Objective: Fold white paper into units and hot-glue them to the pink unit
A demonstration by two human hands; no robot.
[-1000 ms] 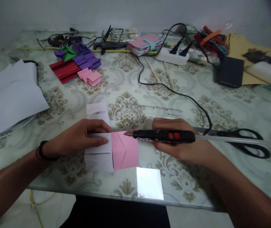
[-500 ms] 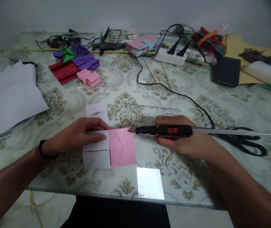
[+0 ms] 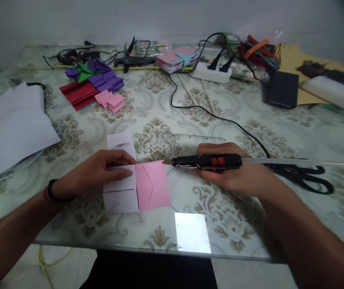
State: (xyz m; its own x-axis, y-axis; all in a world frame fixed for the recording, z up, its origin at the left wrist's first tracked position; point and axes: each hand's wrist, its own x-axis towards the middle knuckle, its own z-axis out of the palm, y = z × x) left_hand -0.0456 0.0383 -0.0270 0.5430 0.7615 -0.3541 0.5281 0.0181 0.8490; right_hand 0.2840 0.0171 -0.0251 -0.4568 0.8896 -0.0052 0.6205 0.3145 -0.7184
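My right hand (image 3: 229, 172) is wrapped round a black hot glue gun (image 3: 206, 161) with a red patch on its side. A long clear glue stick (image 3: 283, 160) sticks out of its back end. The nozzle tip is at the upper right corner of a folded pink paper (image 3: 153, 188), which has a shiny line along its top edge. My left hand (image 3: 108, 166) pinches the folded white paper (image 3: 120, 196) joined to the pink one's left side, thumb on top, fingers partly hidden behind it. More white paper (image 3: 118, 138) shows beyond that hand.
Black-handled scissors (image 3: 313, 180) lie right of my right hand. A clear ruler (image 3: 196, 137) and a black cord (image 3: 220, 116) are beyond the glue gun. Folded purple paper (image 3: 107, 81), small pink pieces (image 3: 111, 100) and a power strip (image 3: 211, 73) sit farther back. White sheets (image 3: 15, 128) lie left.
The view has shifted slightly. The glue gun's nozzle stays near the pink paper's upper right corner, and both hands keep their holds.
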